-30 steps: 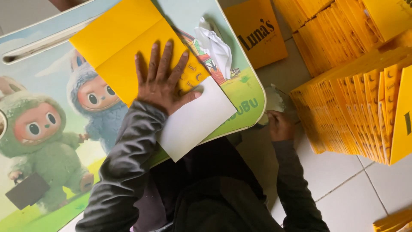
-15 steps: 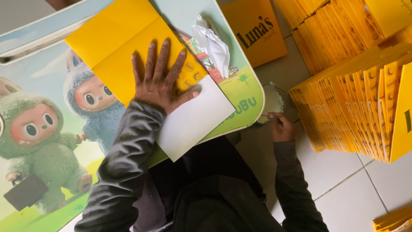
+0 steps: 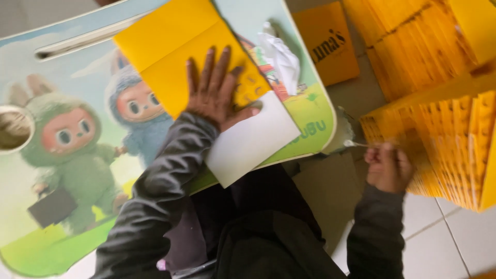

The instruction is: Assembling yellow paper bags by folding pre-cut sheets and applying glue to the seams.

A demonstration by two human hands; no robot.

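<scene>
Both hands busy: left hand (image 3: 217,95) flat on yellow sheet (image 3: 175,46); right hand (image 3: 387,168) pinching thin stick (image 3: 355,144) beside yellow stacks (image 3: 444,139).

crumpled white tissue (image 3: 281,57) | stacked yellow cartons (image 3: 444,139) | tiled floor (image 3: 449,243)

Location: an informal home packaging workspace set up at floor level. Indicators are the white tiled floor (image 3: 454,243), a low children's table (image 3: 77,155) printed with cartoon animals serving as the work surface, and large stacks of flat yellow cardboard packaging (image 3: 444,139) standing directly on the floor.
</scene>
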